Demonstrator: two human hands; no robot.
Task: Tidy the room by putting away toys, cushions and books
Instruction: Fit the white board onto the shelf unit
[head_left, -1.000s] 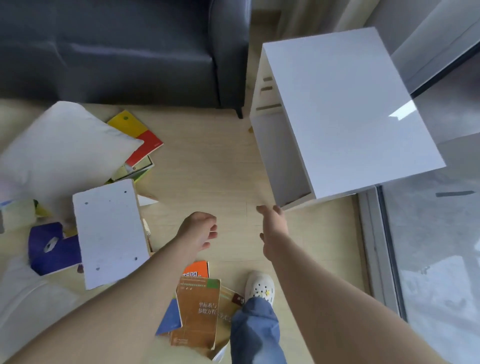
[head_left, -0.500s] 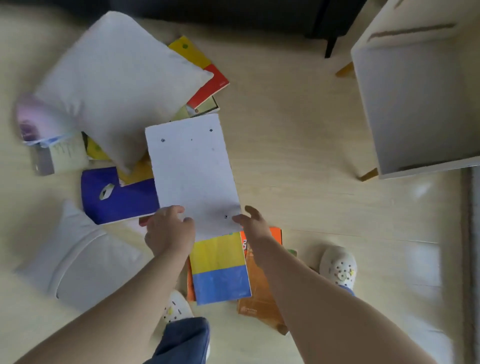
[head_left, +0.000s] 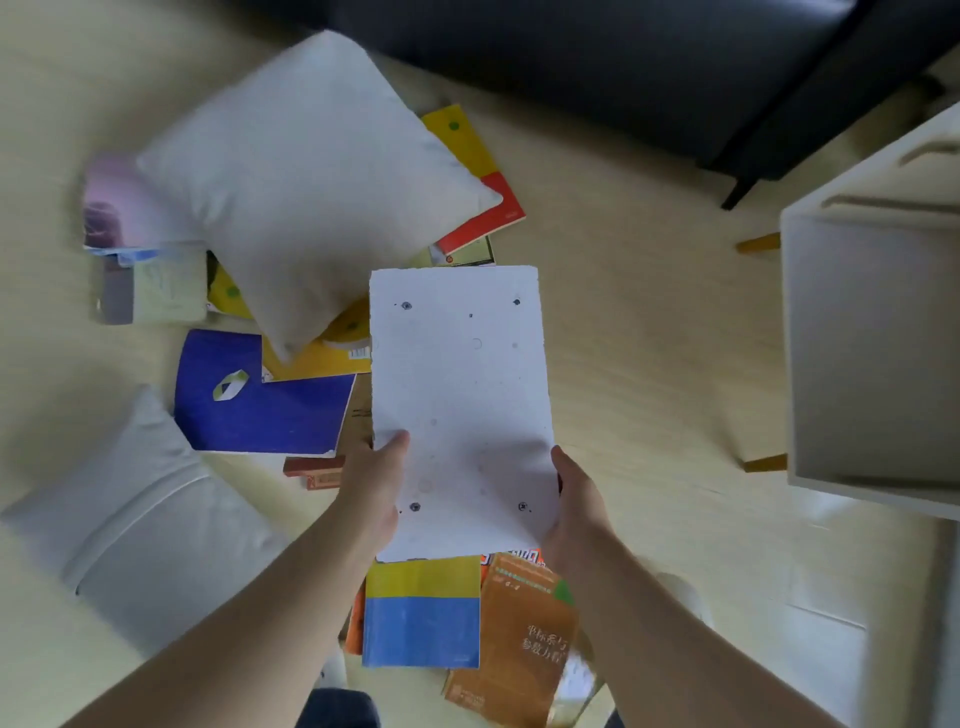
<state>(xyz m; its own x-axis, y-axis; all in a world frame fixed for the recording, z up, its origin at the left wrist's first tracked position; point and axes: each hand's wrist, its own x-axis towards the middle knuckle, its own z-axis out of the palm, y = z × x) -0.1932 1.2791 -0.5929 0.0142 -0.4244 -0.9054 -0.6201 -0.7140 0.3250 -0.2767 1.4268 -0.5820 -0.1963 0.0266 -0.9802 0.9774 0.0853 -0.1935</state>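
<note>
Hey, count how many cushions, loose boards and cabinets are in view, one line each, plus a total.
White fabric cushions: 2
White rectangular board with screw holes: 1
White open cabinet: 1
Total: 4

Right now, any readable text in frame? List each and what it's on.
"坐标系与 / 参数方程": two lines on the brown book cover; first character blurry.
Small line higher on that cover: too blurred to read.
Large letters on the orange book: mostly hidden under the white panel, unreadable.
Barcode on the yellow book: digits too small.
Print on the red-brown book: blurred.
White panel: no text.
</note>
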